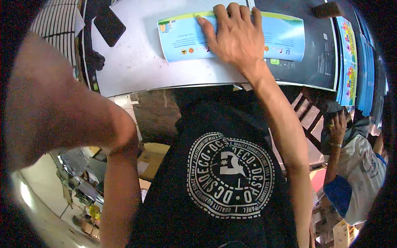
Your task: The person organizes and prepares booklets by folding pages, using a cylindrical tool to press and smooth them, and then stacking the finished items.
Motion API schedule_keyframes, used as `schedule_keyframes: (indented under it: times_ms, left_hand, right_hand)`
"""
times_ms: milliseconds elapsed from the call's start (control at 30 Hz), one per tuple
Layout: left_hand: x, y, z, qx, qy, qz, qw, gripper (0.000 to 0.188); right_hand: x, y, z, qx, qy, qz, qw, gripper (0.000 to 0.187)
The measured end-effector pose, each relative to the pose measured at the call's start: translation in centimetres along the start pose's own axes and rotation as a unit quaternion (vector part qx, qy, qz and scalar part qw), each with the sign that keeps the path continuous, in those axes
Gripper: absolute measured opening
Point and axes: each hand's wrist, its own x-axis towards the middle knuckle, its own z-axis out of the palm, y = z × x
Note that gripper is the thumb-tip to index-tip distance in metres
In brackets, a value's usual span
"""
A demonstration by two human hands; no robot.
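The right hand (237,41), thumb spread, rests on a light-blue, green-edged printed paper sheet (180,39) near the front edge of the white-and-black counter (132,72); the left hand's state cannot be told.

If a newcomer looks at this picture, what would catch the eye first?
Most likely the left hand, large and blurred at the left side. Then perhaps the right hand, laid on a light-blue printed sheet at the top centre. The round white print on the black shirt, below the middle, also stands out.
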Motion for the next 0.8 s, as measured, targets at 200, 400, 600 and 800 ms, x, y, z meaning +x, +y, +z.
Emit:
schedule_keyframes:
  times_ms: [200,400,600,800]
  left_hand:
    - [-1.1,0.4,1.8,0.023,-0.021,0.046,0.998,0.041]
    - [-6.0,1.2,5.8,-0.008,-0.07,0.081,0.994,0.04]
    - [-14.9,1.2,12.3,-0.097,-0.142,0.121,0.978,0.04]
    - [-14.9,1.9,11.4,-0.252,-0.217,-0.114,0.936,0.045]
  right_hand:
    - [-0.3,0.3,0.1,0.01,0.022,0.005,1.0,0.043]
    - [-0.4,0.8,0.5,0.012,0.029,0.002,1.0,0.044]
    - [-0.3,1.1,0.7,0.015,0.043,0.011,0.999,0.042]
    - [-0.3,0.8,0.7,0.002,0.044,0.004,0.999,0.042]
